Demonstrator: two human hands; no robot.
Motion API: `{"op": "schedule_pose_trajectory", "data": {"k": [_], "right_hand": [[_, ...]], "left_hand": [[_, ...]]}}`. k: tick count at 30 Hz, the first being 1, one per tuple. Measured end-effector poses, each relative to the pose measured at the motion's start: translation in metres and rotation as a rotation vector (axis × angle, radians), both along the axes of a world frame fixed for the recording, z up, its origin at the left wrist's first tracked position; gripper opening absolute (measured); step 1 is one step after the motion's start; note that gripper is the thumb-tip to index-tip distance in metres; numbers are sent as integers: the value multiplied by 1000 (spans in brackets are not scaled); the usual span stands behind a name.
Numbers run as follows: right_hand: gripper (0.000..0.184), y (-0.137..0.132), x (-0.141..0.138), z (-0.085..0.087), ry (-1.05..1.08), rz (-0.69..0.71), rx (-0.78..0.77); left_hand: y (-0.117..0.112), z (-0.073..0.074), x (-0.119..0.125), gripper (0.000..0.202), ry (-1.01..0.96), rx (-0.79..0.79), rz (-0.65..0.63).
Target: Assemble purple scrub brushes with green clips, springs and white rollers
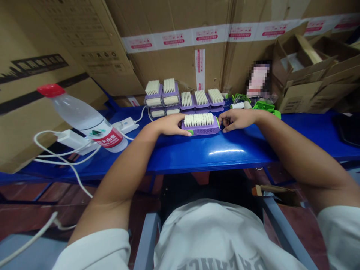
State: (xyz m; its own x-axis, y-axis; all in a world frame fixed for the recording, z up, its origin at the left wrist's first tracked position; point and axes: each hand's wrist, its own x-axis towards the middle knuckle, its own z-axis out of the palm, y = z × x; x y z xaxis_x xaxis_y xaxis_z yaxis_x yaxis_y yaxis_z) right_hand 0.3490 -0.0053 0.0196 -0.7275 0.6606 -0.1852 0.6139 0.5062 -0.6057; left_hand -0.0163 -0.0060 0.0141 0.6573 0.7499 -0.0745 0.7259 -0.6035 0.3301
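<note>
A person at a blue workbench (197, 162) handles a purple scrub brush (200, 131) with dense cream bristles, which sits bristles-up near the bench's back edge, directly in front of the wearer of the head camera. The left hand (170, 125) closes over the brush's left end, its fingers reaching around to a small green piece at the near corner. The right hand (234, 120) comes in from the other end, its fingertips (225, 126) bunched at the green-trimmed edge; whether they are gripping firmly or only touching cannot be told from this view. The brush looks light, with a stiff plastic body that should not bend, though its smooth sides may prove a little slippery and the bristles springy. The surest hold appears to be along the purple body's long sides, clear of the bristles and small green trim. Behind it stand stacked brushes (167, 98) and a row of similar ones, with green plastic parts (264, 107) to the right. A water bottle (87, 118) with a red cap lies beside a white power adapter (73, 141) on the left, below tall cardboard cartons (305, 75).
</note>
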Motion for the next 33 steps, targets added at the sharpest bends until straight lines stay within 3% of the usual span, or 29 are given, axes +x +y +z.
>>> {"op": "schedule_pose_trajectory", "data": {"k": [33], "right_hand": [[44,-2,-1,0,1,9,9]], "left_hand": [[-1,1,0,95,-2,-5,9]]}}
